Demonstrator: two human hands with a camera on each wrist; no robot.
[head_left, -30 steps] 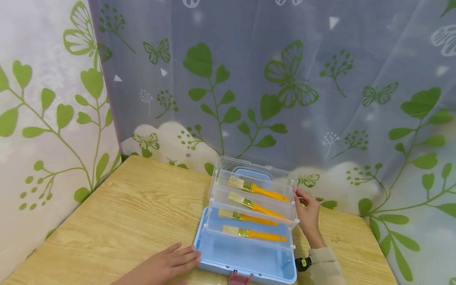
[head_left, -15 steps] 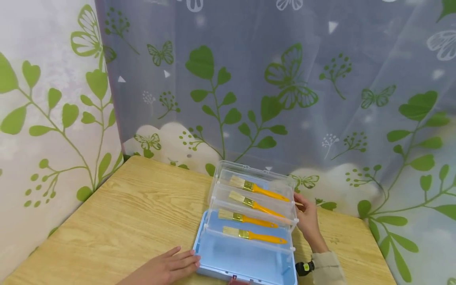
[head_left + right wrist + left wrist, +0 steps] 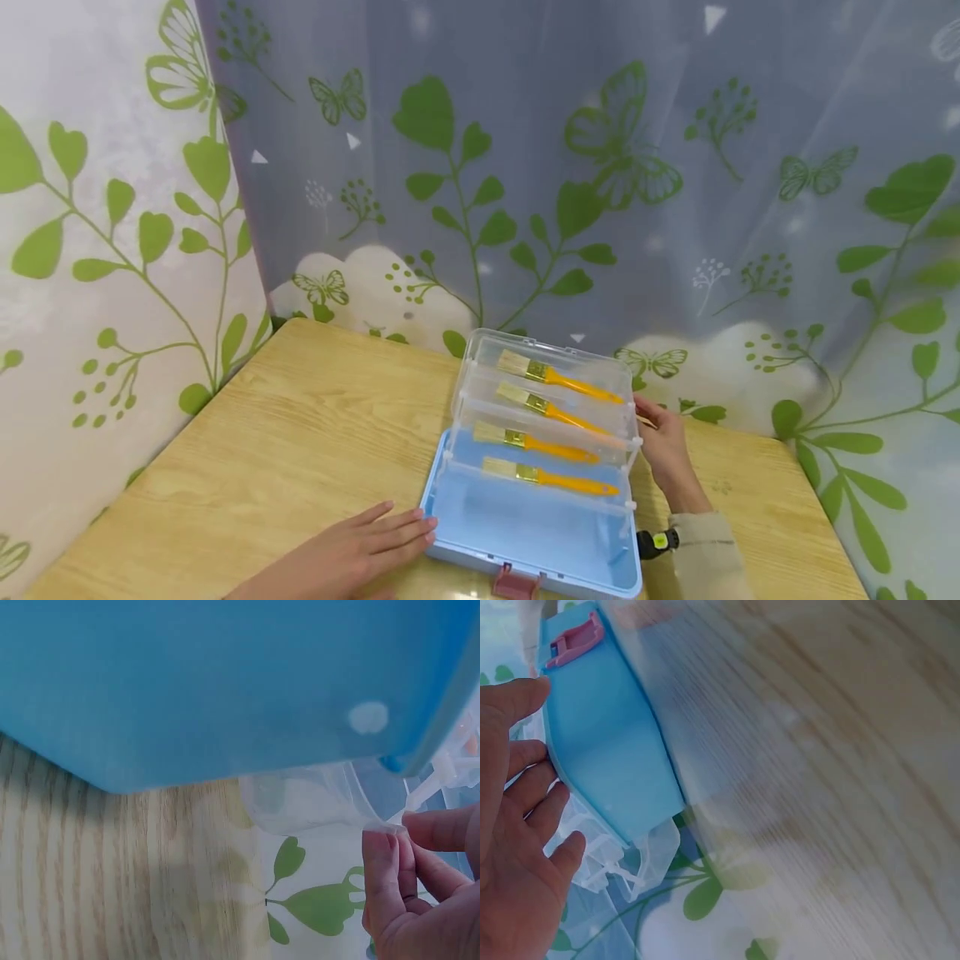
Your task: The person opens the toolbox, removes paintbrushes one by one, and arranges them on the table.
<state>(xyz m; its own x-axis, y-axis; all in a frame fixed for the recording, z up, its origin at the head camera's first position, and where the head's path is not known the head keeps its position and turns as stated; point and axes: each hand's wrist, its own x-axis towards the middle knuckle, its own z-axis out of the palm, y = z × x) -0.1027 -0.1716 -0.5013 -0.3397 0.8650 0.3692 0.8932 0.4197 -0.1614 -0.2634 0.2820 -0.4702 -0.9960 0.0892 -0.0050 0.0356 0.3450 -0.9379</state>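
Observation:
A light blue plastic box (image 3: 525,533) stands open on the table, its clear lid (image 3: 471,392) tipped back on the far side. Raised clear trays (image 3: 465,417) carry several flat paintbrushes (image 3: 581,485) with yellow handles and pale bristles. My left hand (image 3: 356,550) touches the box's left side with its fingertips, the fingers nearly straight and spread in the left wrist view. At the right side, my right hand (image 3: 666,450) pinches the edge of clear plastic (image 3: 315,801) between thumb and fingers, as the right wrist view shows.
A dark red latch (image 3: 516,582) hangs at the box's front. The wood-grain table (image 3: 322,425) reaches back to a curtain (image 3: 360,167) printed with leaves and butterflies. A black watch (image 3: 657,543) sits on the right wrist.
The clear lid has sunk a little farther back, with my right hand following at its edge. My left hand stays against the box. The head view has shifted slightly.

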